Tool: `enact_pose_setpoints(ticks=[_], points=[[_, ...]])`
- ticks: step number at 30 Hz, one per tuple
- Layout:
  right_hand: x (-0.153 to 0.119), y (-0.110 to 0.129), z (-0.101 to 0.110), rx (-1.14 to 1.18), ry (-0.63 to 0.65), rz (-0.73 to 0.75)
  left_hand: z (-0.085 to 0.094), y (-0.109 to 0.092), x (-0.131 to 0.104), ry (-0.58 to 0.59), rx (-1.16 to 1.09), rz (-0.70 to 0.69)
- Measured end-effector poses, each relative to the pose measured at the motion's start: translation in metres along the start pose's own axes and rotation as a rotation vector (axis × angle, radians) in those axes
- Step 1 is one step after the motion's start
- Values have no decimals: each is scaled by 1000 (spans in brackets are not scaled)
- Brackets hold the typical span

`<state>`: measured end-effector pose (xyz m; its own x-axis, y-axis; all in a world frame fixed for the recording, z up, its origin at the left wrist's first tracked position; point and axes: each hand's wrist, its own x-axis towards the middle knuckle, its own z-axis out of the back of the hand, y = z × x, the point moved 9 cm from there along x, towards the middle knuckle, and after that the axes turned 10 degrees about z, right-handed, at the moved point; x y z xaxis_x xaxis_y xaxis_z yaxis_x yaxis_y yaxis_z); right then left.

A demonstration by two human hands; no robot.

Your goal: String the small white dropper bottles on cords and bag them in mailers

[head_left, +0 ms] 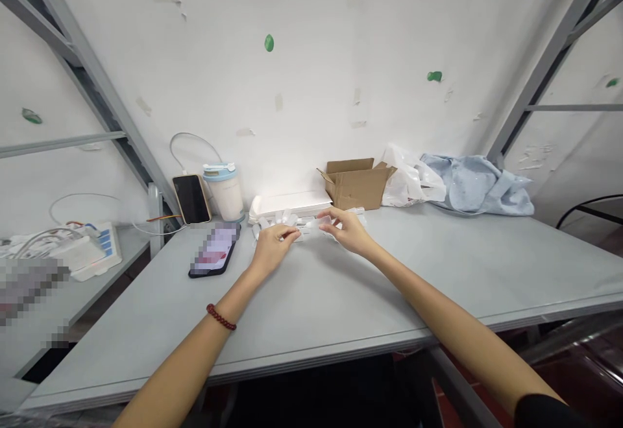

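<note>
Above the grey table, my left hand (273,246) has thumb and fingertips pressed together in a pinch. Whatever sits between those fingertips is too small to make out. A small translucent plastic piece (314,223) is held in the closed fingers of my right hand (348,229), a short gap to the right of the left fingertips. Just behind both hands lie several small clear and white plastic pieces (286,218), partly hidden by the fingers. A stack of white paper or flat card (292,203) lies beyond them against the wall.
An open cardboard box (357,188), a white plastic bag (411,181) and a light blue cloth bag (479,185) line the wall. To the left stand a lidded cup (224,194) and a propped phone (191,199). Another phone (215,250) lies flat before them.
</note>
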<state>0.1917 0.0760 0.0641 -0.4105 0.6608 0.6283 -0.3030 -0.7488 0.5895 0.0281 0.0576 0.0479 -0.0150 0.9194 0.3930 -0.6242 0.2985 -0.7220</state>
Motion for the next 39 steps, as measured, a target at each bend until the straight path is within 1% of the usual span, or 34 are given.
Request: enact_pose_setpoints(ticks=[2, 4, 12, 23, 29, 36, 39], points=[[0, 1, -2, 18, 12, 1, 1, 4, 2, 5, -68, 51], [0, 1, -4, 19, 20, 5, 1, 6, 2, 17, -104, 73], [-2, -6, -9, -8, 52, -32, -2, 7, 1, 62, -145, 96], [-1, -2, -10, 30, 115, -20, -6, 13, 5, 144, -297, 168], [-1, 1, -9, 17, 113, 15, -10, 11, 4, 208, -304, 180], [1, 6, -8, -30, 114, 57, -11, 10, 3, 239, -274, 165], [1, 11, -8, -73, 118, 105, -13, 10, 3, 248, -255, 177]])
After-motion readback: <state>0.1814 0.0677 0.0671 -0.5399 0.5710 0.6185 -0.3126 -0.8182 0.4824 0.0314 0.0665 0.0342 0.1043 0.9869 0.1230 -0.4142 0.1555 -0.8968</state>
